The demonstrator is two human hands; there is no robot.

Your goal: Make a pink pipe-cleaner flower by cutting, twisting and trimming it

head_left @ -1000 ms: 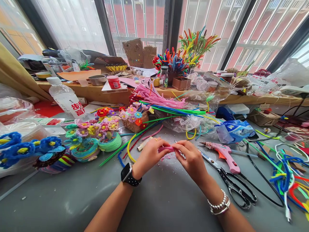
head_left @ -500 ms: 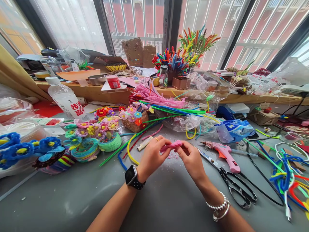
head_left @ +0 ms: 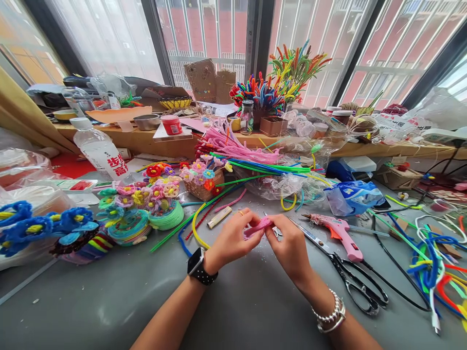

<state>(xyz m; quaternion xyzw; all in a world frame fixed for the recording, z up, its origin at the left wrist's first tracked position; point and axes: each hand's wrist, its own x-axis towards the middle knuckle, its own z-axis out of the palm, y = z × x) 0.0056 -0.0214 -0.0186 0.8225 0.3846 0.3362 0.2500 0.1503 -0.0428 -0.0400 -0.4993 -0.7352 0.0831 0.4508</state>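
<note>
A short pink pipe cleaner piece (head_left: 260, 226) stretches between both hands above the grey table. My left hand (head_left: 235, 236), with a black watch at the wrist, is closed around its left part. With thumb and forefinger, my right hand (head_left: 288, 238) pinches the other end. How the fuzzy piece is folded is partly hidden by the fingers. To the right of my right hand lie large black-handled scissors (head_left: 346, 274) and a pink glue gun (head_left: 339, 231). A pale lighter-like stick (head_left: 219, 217) rests beyond my left hand.
Pipe-cleaner flower pots (head_left: 166, 214) and a plastic bottle (head_left: 100, 150) stand at the left. Pink pipe cleaners (head_left: 237, 141) are heaped at the back beside a blue tissue pack (head_left: 353, 197). Tangled cables and coloured stems (head_left: 430, 257) cover the right side.
The pink piece has turned and now slants between the hands. My right fingers have shifted slightly, pinching its end, and my left fingers have curled around it.
</note>
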